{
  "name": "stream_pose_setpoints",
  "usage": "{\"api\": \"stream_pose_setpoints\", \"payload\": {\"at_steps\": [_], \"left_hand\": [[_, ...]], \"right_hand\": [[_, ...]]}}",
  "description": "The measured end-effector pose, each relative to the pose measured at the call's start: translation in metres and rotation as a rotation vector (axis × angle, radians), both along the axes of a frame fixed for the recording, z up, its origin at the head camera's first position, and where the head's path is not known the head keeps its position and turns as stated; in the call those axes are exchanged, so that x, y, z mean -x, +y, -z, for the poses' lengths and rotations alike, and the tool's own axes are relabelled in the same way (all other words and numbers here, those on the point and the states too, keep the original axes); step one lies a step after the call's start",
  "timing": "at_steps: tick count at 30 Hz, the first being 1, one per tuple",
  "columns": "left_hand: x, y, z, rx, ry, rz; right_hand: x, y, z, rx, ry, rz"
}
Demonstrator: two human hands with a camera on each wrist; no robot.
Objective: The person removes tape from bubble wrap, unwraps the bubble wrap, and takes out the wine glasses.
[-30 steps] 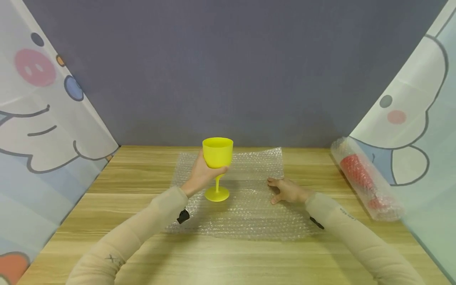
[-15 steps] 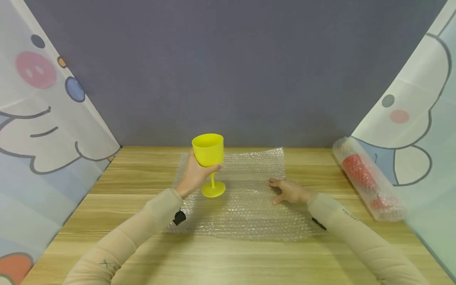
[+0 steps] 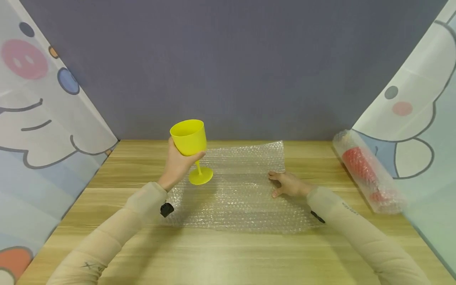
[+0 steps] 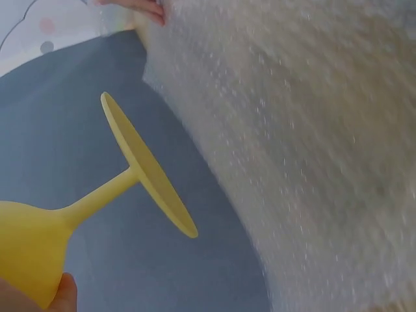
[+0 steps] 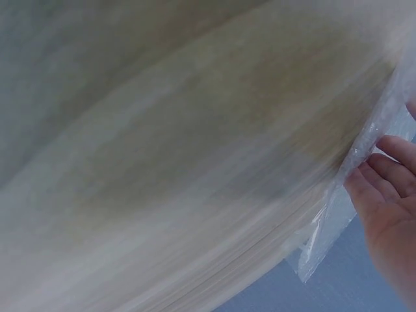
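A yellow goblet (image 3: 189,139) is held above the left part of a bubble wrap sheet (image 3: 242,190), its bowl up and leaning left. The left hand (image 3: 178,165) grips the lower bowl, thumb near the stem. In the left wrist view the goblet's base (image 4: 148,166) points toward the bubble wrap (image 4: 299,156). At the sheet's right edge, the right hand (image 3: 290,185) has its fingers on the plastic, thumb apart. The right wrist view shows that hand (image 5: 390,218) with slightly bent fingers touching the wrap's edge (image 5: 315,250).
A bubble-wrapped roll with something red inside (image 3: 368,172) lies at the right of the wooden table (image 3: 228,257). Behind stands a dark grey panel (image 3: 228,71); cartoon-printed sheets flank the table on the left (image 3: 46,91) and right (image 3: 417,91).
The left hand has carried the goblet leftward and slightly up, and the goblet now leans more. The right hand stays at the wrap's right edge.
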State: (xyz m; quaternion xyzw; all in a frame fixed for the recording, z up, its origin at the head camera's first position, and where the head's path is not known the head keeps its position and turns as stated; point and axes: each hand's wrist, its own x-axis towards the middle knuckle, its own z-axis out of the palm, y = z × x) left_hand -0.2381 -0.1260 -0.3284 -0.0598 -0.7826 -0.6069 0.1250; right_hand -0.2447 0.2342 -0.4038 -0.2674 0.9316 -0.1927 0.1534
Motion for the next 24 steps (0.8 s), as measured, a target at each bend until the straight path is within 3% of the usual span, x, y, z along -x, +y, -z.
{"api": "stream_pose_setpoints", "payload": {"at_steps": [11, 24], "left_hand": [[-0.001, -0.037, -0.007, 0.034, 0.055, -0.091], [0.015, -0.086, -0.008, 0.002, 0.107, -0.202]], "right_hand": [[-0.002, 0.001, 0.003, 0.009, -0.015, -0.006], [0.001, 0.0, 0.002, 0.009, -0.011, 0.015]]}}
